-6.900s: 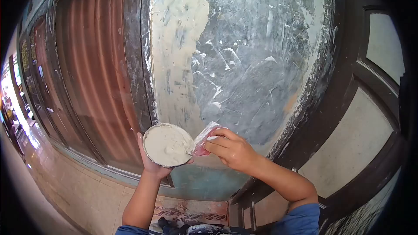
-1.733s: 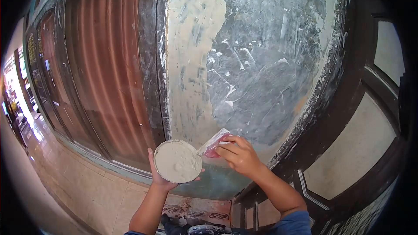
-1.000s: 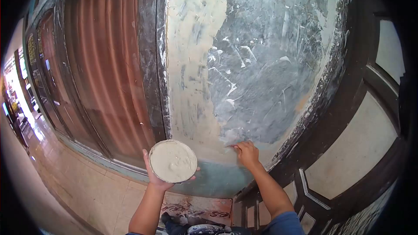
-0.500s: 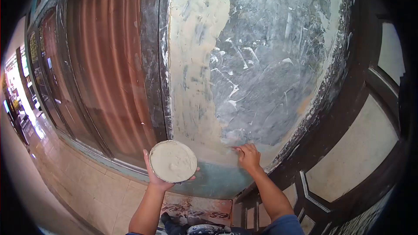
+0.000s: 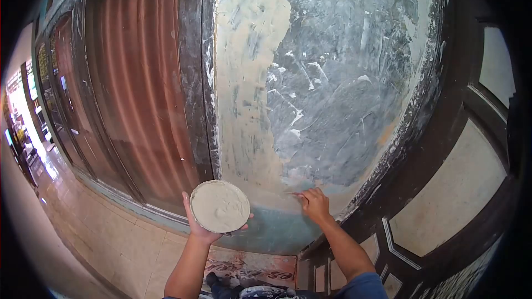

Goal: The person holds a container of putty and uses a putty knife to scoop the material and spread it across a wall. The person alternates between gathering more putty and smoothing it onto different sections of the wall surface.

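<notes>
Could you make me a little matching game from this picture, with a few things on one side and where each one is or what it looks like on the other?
Things:
1. bowl
2. right hand
3. shutter
4. wall

Descriptions:
A. reddish-brown, ribbed
B. pressed low against the wall
C. grey, partly coated pale
D. full of pale paste, held in the left hand

Pairs: 1-D, 2-B, 3-A, 4-C

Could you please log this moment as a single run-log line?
left hand: holds putty dish | right hand: presses scraper against wall | putty band: on wall's left side
</notes>
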A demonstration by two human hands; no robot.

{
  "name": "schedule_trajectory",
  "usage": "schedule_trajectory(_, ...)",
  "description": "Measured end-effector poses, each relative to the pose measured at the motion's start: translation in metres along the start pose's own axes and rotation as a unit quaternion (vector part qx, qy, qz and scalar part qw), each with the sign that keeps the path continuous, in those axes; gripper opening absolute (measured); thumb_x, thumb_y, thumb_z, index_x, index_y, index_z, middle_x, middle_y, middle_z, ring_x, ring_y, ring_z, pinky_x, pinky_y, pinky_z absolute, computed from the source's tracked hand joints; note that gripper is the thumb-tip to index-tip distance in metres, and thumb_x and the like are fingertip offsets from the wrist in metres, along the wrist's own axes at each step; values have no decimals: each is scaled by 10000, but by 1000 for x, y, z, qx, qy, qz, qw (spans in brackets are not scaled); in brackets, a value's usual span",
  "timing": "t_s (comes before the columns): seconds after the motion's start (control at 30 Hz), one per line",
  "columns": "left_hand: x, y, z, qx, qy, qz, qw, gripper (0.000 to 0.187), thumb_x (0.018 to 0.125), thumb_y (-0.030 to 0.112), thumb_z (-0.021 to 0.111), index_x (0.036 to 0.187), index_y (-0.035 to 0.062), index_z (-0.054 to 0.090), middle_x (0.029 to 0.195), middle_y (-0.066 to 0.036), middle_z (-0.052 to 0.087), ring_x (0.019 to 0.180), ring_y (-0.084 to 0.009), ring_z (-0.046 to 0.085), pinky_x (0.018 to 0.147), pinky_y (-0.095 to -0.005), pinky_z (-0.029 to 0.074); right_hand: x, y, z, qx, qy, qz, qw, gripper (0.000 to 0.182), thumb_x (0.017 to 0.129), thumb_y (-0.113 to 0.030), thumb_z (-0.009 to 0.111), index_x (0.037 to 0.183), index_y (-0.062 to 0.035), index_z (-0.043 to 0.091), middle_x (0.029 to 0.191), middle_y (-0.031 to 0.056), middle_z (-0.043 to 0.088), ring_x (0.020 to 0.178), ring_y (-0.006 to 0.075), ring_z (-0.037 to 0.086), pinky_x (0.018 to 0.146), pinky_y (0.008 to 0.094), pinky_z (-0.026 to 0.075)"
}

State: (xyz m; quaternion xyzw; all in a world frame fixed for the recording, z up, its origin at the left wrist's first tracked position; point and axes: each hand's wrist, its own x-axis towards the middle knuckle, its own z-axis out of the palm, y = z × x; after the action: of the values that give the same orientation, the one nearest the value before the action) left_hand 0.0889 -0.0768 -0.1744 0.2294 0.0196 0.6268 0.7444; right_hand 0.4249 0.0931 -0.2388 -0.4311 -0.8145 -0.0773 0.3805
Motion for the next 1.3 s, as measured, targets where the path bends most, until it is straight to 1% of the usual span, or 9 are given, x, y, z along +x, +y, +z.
schedule_trajectory(0.13,2,0,3,-2,-2,0,1000,1215,758,1034,315,1612,170,335,1533,-315,444,1245,-701,500,914,-830,479,-3,3,5,-19,-25,9,999,95,868,-175,766,897,-85,755,851,54,713,835,307,668,678,448,555)
schedule_trajectory(0.27,5,-2,11,-1,21,0,1000,1184,768,1025,322,1593,177,377,1518,-300,470,1203,-725,508,836,-811,515,19,-2,-9,-4,60,-9,998,74,850,-118,770,915,-83,760,873,63,723,848,298,678,664,427,562)
schedule_trajectory(0.33,5,-2,12,17,13,-10,1000,1207,763,1033,309,1603,168,355,1529,-301,459,1231,-710,502,881,-820,492,33,-19,-30,16,98,-17,995,80,837,-84,770,916,-85,758,880,61,724,855,295,677,645,422,563)
schedule_trajectory(0.43,7,-3,20,66,8,-31,997,1229,762,1039,284,1614,155,333,1534,-298,459,1255,-690,504,929,-822,471,54,-56,-77,86,87,-95,988,140,806,-48,770,944,-73,759,908,67,741,884,305,682,720,416,565)
schedule_trajectory(0.5,11,-3,27,100,8,-41,994,1229,766,1038,272,1614,151,334,1528,-294,470,1253,-685,512,931,-817,472,67,-78,-101,132,104,-240,956,187,760,-35,770,939,-87,759,933,40,739,929,295,688,782,416,555)
schedule_trajectory(0.53,13,-2,29,86,13,-42,995,1204,773,1032,279,1599,161,364,1519,-301,477,1234,-683,526,913,-811,486,73,-90,-114,132,104,-238,957,187,760,-35,770,939,-87,759,933,40,739,929,295,688,782,416,555)
schedule_trajectory(0.73,20,-2,31,79,14,-14,997,1147,806,1006,270,1581,170,397,1538,-255,478,1282,-608,536,916,-831,470,90,-122,-158,91,-20,-414,905,310,763,-124,718,1072,-104,728,1075,26,708,1109,288,654,868,433,542)
schedule_trajectory(0.83,21,-2,33,57,32,2,998,1134,820,994,264,1586,167,386,1556,-223,466,1325,-564,522,929,-853,446,89,-123,-152,81,-30,-434,897,406,690,-127,776,1094,-108,747,1119,24,702,1126,305,659,878,445,551)
schedule_trajectory(1.3,24,-6,41,117,60,10,991,1091,846,969,299,1566,159,422,1553,-198,479,1324,-516,543,930,-867,429,86,-127,-147,127,-35,-424,896,423,668,-85,773,1090,-83,752,1069,41,712,1101,306,666,839,439,549)
